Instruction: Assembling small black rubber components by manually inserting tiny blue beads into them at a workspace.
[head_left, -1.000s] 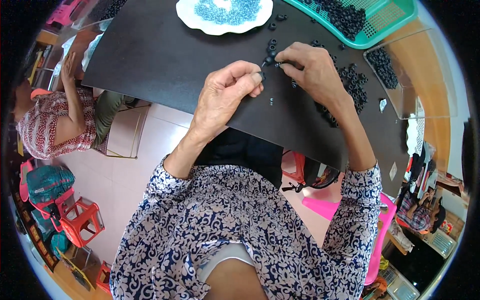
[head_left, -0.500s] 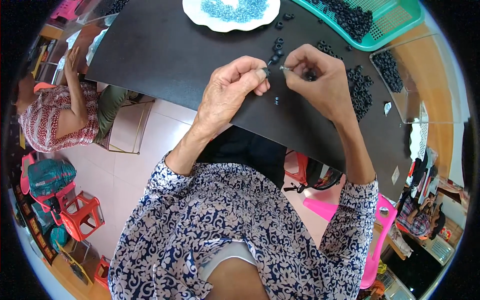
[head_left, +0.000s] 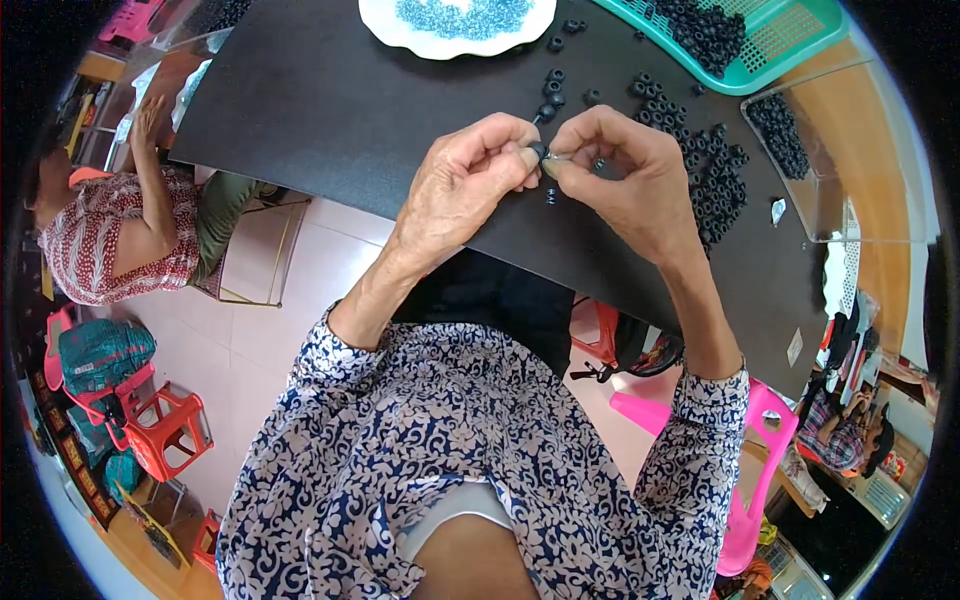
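Observation:
Between thumb and fingers, my left hand [head_left: 480,165] pinches a small, rounded black plastic piece [head_left: 538,150]. My right hand [head_left: 630,175] is closed at the fingertips on a thin metal spring, mostly hidden, pressed up against that piece. Another tiny coil spring [head_left: 600,165] shows under the curled right fingers. On the dark table just below the fingertips lies a loose spring [head_left: 551,197]. Several round black pieces [head_left: 551,100] stand in a short row beyond my hands. A spread heap of hollow black pieces [head_left: 715,185] lies beside my right hand.
A white scalloped plate [head_left: 375,25] of springs sits at the far edge. Far right are a green basket [head_left: 770,85] of black parts and a clear box [head_left: 860,180] holding more. Another person [head_left: 125,230] sits at left. A pink chair [head_left: 755,480] is behind my right arm.
My right hand has moved left, bringing the spring to the black piece in my left hand. The left hand stays almost in place.

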